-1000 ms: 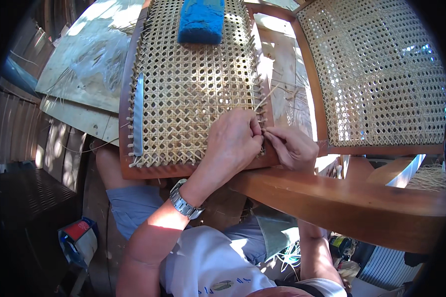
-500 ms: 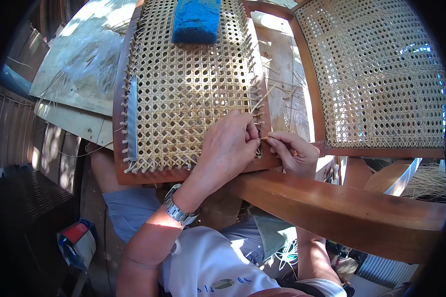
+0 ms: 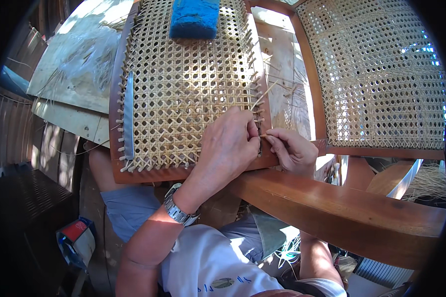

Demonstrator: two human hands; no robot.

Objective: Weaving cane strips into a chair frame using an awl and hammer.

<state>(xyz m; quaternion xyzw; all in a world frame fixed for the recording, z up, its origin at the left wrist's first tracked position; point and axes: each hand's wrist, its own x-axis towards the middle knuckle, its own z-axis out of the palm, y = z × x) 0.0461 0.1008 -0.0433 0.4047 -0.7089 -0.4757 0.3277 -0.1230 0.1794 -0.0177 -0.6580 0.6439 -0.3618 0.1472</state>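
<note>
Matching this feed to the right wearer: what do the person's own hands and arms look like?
The left hand is ungloved, with a silver metal link watch at the wrist. The right hand is ungloved too; a curved wooden bar hides its wrist. A white sleeve shows.

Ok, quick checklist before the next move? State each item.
1. Left hand at the right edge of the cane panel: ok.
2. Right hand pinching the small thin piece at that edge: ok.
3. Left fingertips' grip: cannot tell, the hand hides it.
4. Blue block away from both hands: ok, it sits toward the panel's far end.
5. Grey strip away from both hands: ok, along the panel's left side.
6. Loose strand tucked in: not ok, it sticks out past the right edge, just beyond the hands.
</note>
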